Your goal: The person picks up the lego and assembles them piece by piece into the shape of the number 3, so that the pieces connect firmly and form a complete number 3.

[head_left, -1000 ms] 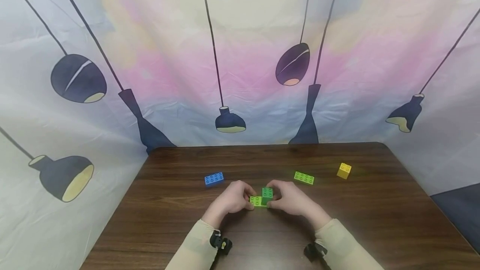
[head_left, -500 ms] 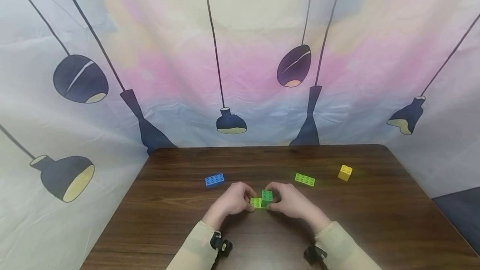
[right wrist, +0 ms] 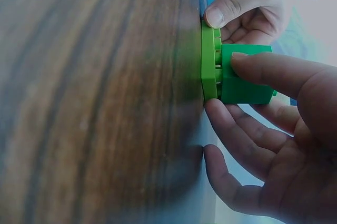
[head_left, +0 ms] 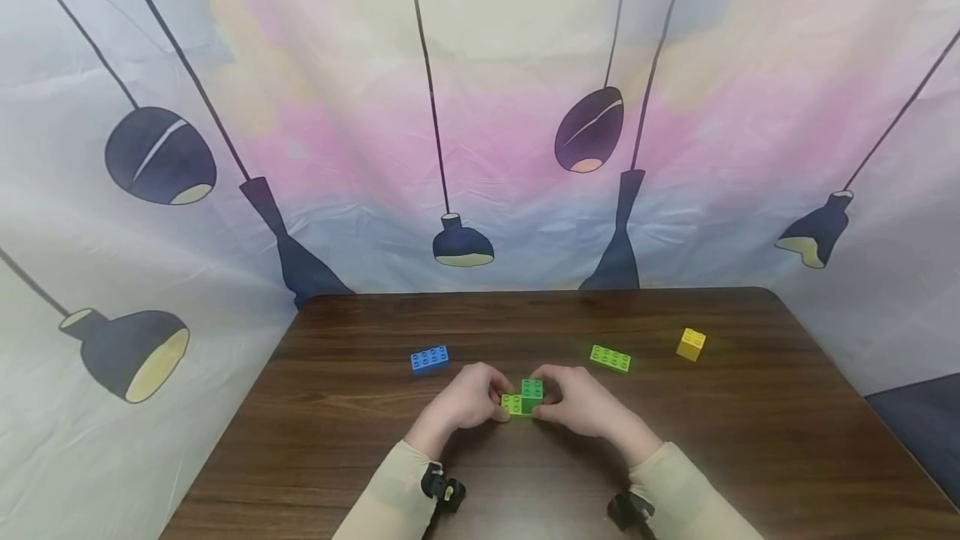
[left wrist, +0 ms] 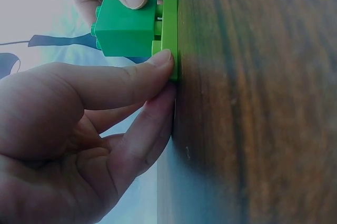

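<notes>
My left hand (head_left: 472,397) pinches the left end of a lime-green flat toy building brick (head_left: 512,404) lying on the table, thumb on its near side. My right hand (head_left: 581,400) holds a darker green square block (head_left: 532,394) between thumb and fingers over the brick's right end. In the left wrist view, the block (left wrist: 129,27) sits at the tops of the studs, which show in a thin gap above the lime brick (left wrist: 169,29). The right wrist view shows the same gap, with a right fingertip (right wrist: 211,105) at the lime brick's end.
Behind the left hand lies a blue eight-stud brick (head_left: 430,359). A second lime-green flat brick (head_left: 611,359) lies behind the right hand, and a yellow block (head_left: 691,344) stands farther right. The brown wooden table (head_left: 360,323) ends at a printed cloth backdrop (head_left: 517,148).
The green block has shifted slightly left over the lime brick and turned straighter to it. Both hands stay in nearly the same place; the other bricks have not moved.
</notes>
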{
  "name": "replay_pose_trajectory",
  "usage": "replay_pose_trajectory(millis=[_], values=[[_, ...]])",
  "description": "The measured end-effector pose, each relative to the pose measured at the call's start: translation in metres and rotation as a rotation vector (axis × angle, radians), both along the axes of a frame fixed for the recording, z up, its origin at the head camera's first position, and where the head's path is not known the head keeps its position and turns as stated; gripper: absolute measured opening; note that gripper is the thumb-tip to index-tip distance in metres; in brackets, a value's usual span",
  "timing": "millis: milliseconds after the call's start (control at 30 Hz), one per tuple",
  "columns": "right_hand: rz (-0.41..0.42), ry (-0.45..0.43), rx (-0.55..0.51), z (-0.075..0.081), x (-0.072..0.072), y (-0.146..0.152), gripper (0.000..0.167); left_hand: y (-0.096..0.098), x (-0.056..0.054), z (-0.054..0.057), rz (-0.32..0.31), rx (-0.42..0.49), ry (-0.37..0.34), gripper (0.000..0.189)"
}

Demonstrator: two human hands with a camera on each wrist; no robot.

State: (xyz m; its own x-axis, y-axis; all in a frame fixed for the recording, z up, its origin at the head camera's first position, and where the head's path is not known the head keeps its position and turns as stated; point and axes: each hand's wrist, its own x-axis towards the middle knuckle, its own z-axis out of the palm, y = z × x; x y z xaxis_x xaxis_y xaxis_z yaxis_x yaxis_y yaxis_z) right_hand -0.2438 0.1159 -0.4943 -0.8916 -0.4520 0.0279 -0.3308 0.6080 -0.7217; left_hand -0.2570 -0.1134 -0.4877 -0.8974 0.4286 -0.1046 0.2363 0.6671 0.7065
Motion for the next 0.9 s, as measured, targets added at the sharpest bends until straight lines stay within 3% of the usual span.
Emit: replay_pose_trajectory(millis=[300,733,900], values=[[-0.01,0.002,-0.016,0.0009,0.0015,-0.0006,0.03,0.0004,-0.0002,0.0011,0.005,-0.004,-0.005,0.03],[-0.023,0.05,0.039,0.0007,0.0008,-0.0032,0.03,0.0005,-0.0008,0.0005,0.01,-0.008,-0.006,0.029],[-0.001,0.021,0.027,0.0009,-0.0008,-0.0015,0.034,0.0002,-0.0003,0.0,0.01,0.0,-0.006,0.029]])
